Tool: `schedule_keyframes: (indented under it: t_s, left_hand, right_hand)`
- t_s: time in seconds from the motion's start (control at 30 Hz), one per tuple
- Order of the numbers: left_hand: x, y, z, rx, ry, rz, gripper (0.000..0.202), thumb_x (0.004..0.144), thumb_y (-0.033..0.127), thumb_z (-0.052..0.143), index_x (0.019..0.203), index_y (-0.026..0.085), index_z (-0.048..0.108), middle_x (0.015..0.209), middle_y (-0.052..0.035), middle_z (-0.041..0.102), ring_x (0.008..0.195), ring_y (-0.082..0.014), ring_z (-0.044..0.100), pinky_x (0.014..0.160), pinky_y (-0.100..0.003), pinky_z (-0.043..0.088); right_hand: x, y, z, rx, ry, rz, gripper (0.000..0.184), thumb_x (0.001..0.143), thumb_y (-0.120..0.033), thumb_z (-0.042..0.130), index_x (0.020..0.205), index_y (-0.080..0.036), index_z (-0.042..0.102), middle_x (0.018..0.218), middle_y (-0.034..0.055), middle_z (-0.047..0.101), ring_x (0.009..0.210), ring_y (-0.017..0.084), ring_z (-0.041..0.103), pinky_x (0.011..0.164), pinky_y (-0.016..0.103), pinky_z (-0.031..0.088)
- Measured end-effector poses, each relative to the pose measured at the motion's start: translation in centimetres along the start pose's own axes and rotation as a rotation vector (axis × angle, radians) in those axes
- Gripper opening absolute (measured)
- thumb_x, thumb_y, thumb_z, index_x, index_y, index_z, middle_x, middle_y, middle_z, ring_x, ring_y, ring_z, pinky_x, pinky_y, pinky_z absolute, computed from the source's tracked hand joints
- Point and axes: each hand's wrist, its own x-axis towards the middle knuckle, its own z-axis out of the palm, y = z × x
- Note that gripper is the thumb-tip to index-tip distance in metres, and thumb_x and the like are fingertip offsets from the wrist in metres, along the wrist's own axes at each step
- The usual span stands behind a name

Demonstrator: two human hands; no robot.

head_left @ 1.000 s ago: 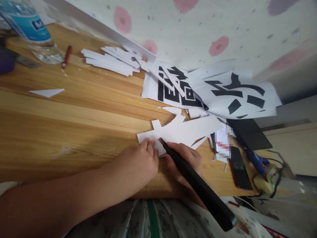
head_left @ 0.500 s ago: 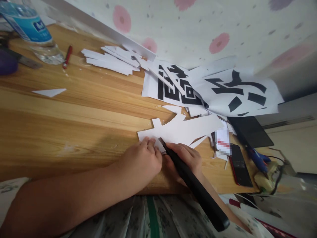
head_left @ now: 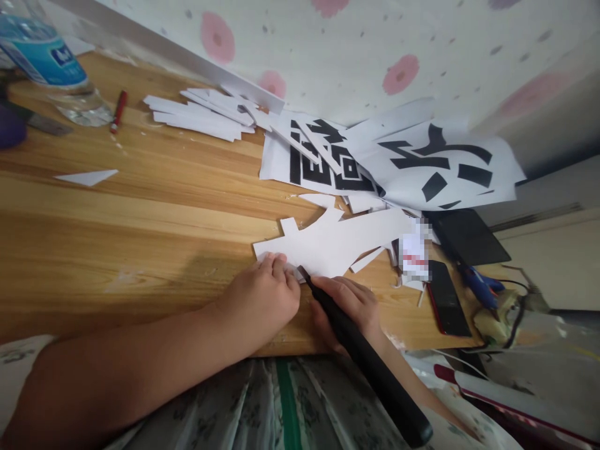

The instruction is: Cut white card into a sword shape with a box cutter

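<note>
Your left hand [head_left: 267, 287] bears down, fingers pressed together, on the near-left part of the white board [head_left: 337, 240] lying flat on the tabletop [head_left: 164, 250], likely to stop it sliding; I cannot tell what its thumb does. Your right hand [head_left: 349, 306] pinches the black cutter [head_left: 370, 362] close to its tip, presumably for control.

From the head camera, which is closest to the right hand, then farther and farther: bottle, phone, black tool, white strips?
1. Black tool: held in the right hand.
2. Phone: on the right.
3. White strips: ahead, to the left.
4. Bottle: farthest, top left.
</note>
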Motion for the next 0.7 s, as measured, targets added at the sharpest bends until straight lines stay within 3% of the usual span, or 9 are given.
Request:
schedule_keyframes:
  t_s: [0.4, 0.7]
  left_hand:
    - [0.1, -0.2, -0.2, 0.019, -0.080, 0.059, 0.024, 0.080, 0.002, 0.058, 0.099, 0.002, 0.072, 0.105, -0.0276, 0.070, 0.094, -0.0346, 0.070, 0.074, -0.041, 0.056]
    - [0.6, -0.4, -0.9, -0.068, -0.235, 0.039, 0.027, 0.081, 0.008, 0.060, 0.106, 0.003, 0.070, 0.111, -0.0274, 0.069, 0.101, -0.0351, 0.068, 0.072, -0.039, 0.057]
  right_hand:
    - [0.2, -0.2, 0.2, -0.032, 0.062, 0.043, 0.027, 0.079, -0.018, 0.058, 0.106, -0.022, 0.061, 0.078, 0.0027, 0.071, 0.064, 0.016, 0.067, 0.059, 0.027, 0.056]
    - [2.0, -0.5, 0.0, -0.059, 0.102, 0.116, 0.021, 0.082, -0.021, 0.059, 0.103, -0.023, 0.063, 0.077, 0.0022, 0.071, 0.065, 0.016, 0.068, 0.062, 0.028, 0.056]
